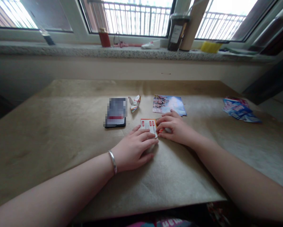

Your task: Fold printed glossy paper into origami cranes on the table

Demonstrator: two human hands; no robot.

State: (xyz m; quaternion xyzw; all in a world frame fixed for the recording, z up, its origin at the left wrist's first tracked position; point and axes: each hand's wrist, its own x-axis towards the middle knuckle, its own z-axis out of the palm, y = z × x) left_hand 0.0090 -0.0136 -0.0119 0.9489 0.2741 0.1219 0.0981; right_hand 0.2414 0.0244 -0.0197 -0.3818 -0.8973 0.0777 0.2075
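Observation:
A small sheet of printed paper (146,123), white with red labels and orange edges, lies folded on the table in front of me. My left hand (138,146) rests flat over its lower left part, fingers stretched out and apart; a silver bracelet circles that wrist. At the paper's right edge, my right hand (173,127) has its thumb and bent fingers around an orange-coloured flap. The fingers partly hide this flap. Just beyond the paper stands a folded paper figure (135,103) with pointed tips, white with coloured edges.
A phone (117,112) with a blurred screen lies to the left. Behind my right hand is a blue picture sheet (169,104). Blue and red printed packets (240,110) lie far right. Along the windowsill (136,54) stand a dark lidded cup (176,33) and a red cylinder (104,38).

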